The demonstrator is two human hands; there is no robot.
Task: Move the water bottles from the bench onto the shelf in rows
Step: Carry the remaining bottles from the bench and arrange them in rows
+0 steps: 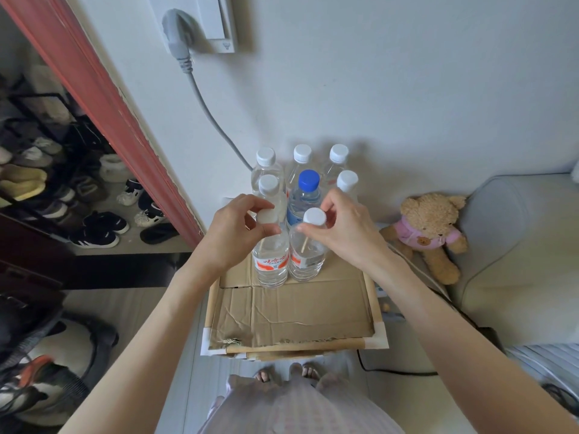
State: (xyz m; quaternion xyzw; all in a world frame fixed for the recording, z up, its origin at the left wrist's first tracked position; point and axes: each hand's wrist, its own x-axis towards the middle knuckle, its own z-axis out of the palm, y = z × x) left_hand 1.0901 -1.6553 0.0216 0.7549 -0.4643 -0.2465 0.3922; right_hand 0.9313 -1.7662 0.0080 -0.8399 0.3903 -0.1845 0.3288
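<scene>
Several clear water bottles stand upright on a cardboard-lined shelf top [291,311] against the wall. Three white-capped bottles [302,158] form the back row. The middle row has a blue-capped bottle [305,195] between two white-capped ones. In the front row stand two bottles with red-and-white labels. My left hand [233,234] pinches the neck of the front left bottle [271,261] just under its cap. My right hand [341,228] pinches the neck of the front right bottle [307,258]. Both bottles rest on the cardboard.
A teddy bear [429,233] in a pink top sits to the right against a pale sofa [517,245]. A grey plug and cable [203,98] run down the wall behind the bottles. Shoes on racks [62,183] fill the doorway at left. My feet [285,372] are below the shelf's front edge.
</scene>
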